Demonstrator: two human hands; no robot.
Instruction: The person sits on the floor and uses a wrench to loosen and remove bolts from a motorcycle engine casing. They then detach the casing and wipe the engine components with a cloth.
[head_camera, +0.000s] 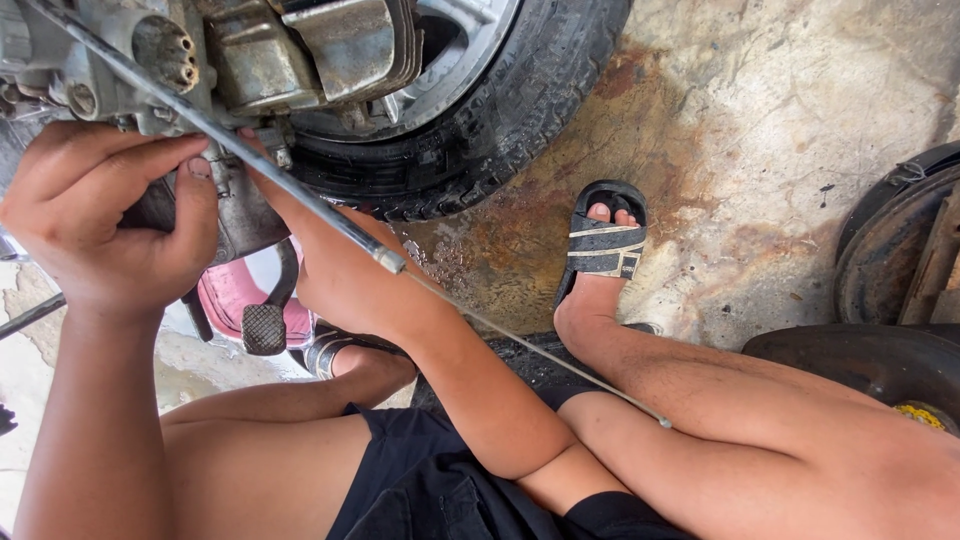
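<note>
My left hand (105, 215) curls its fingers around the lower edge of a grimy metal engine casing (175, 60) at the upper left. My right hand (330, 265) reaches under the same casing, its fingers hidden behind the metal, so what it grips is not visible. A sheathed control cable (300, 195) runs diagonally across both hands; its bare inner wire (540, 355) trails down to my right thigh. A black tyre (500, 110) on a silver rim sits just behind the casing.
A black foot pedal (265, 325) hangs below the casing over a pink object (230, 290). My sandalled foot (600, 245) rests on the stained concrete floor (780, 120). Dark round metal parts (890, 260) lie at the right edge.
</note>
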